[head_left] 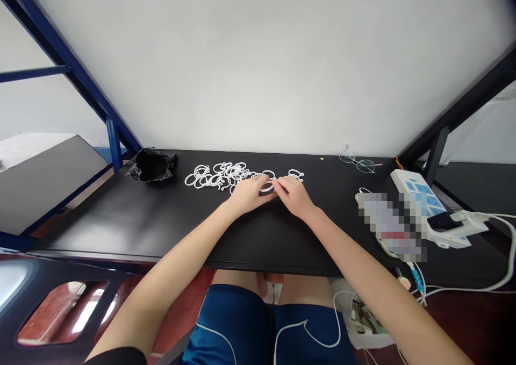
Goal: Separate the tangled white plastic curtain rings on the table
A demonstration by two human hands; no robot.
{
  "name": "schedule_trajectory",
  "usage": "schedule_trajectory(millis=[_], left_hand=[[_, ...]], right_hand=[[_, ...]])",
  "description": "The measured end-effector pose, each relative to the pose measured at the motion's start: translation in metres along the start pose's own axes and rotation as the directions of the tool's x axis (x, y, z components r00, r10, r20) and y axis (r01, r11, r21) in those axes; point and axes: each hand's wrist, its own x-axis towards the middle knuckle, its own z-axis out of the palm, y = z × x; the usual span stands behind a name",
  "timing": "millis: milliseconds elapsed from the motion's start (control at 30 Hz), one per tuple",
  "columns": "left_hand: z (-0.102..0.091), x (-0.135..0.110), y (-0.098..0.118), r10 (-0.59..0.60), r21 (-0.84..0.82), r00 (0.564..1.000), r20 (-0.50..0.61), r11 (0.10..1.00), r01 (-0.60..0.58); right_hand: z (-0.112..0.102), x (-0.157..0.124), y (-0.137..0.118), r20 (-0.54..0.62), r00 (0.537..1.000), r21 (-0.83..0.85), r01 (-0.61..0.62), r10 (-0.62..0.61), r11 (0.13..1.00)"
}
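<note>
My left hand (250,194) and my right hand (295,195) meet over the black desk, thumbs and fingertips drawn together. Between them is a white ring (266,189), pinched by both hands; the fingers cover part of it. To the left, and partly behind my left hand, lies a loose pile of thin white rings (217,176) with small knob-like ends. A smaller group of the same rings (296,173) sits just beyond my right hand, partly hidden by its fingers.
A crumpled black plastic bag (152,166) stands open at the back left. Round glasses (357,162) lie near the wall. On the right are a blurred-out phone (387,225), a white power strip (423,193) and a white cable (511,247). The black desk (133,220) ends before my lap.
</note>
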Motion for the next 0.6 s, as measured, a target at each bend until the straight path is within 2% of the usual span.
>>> schedule_trajectory(millis=[67,167,267,400,500,600], left_hand=[[0.001,0.001,-0.003,-0.027,0.0,0.999,-0.033,1.0,0.027],[0.002,0.002,-0.009,-0.065,0.022,0.992,-0.111,0.997,0.068],[0.004,0.003,-0.012,-0.061,0.062,0.981,-0.182,0.995,0.074],[0.009,0.004,-0.014,-0.005,0.077,0.982,-0.187,0.997,0.02],[0.014,0.003,-0.013,0.078,0.053,0.991,-0.106,0.996,-0.072],[0.019,0.002,-0.012,0.108,0.085,0.994,0.0,0.991,-0.108]], right_hand=[[-0.004,0.0,0.005,-0.074,0.989,0.011,-0.127,0.127,0.992],[-0.013,0.0,0.014,-0.155,0.91,0.021,-0.385,0.383,0.923],[-0.02,0.0,0.024,-0.068,0.841,-0.014,-0.539,0.537,0.842],[-0.022,0.001,0.029,0.034,0.811,-0.071,-0.581,0.584,0.811],[-0.019,0.001,0.029,0.036,0.805,-0.127,-0.584,0.592,0.802],[-0.019,0.001,0.028,0.029,0.795,-0.18,-0.592,0.606,0.786]])
